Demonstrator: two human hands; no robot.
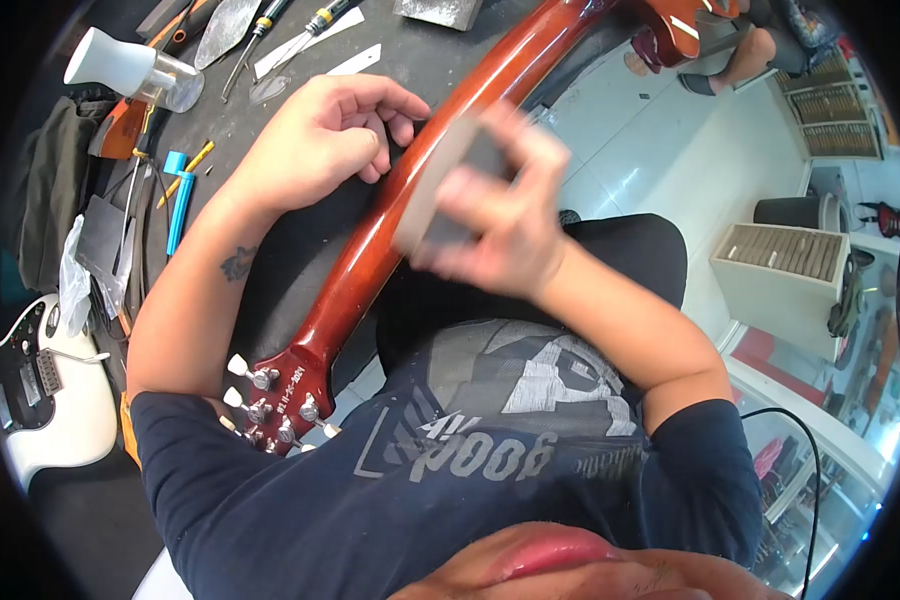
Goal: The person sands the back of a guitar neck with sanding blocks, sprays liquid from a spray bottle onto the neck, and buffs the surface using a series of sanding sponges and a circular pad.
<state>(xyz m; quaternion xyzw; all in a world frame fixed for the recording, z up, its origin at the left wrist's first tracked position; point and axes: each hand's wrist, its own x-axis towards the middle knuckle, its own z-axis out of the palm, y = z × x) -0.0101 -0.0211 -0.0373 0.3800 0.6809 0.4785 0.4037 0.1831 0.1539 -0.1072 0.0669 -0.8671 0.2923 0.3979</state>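
A glossy reddish-brown guitar neck lies diagonally, its back upward, with the headstock and metal tuners near my left elbow. My right hand grips a flat grey block against or just over the neck; both are smeared by motion, and whether they touch is unclear. On the neck's other side, my left hand is loosely curled with nothing visible in it. Its index fingertip is at the neck's edge, the other fingers bent beneath.
A white-capped clear bottle, screwdrivers, a blue tool and a metal block lie on the dark worktop. A white electric guitar is at left. On the right stands a box of slats; another person's leg shows behind.
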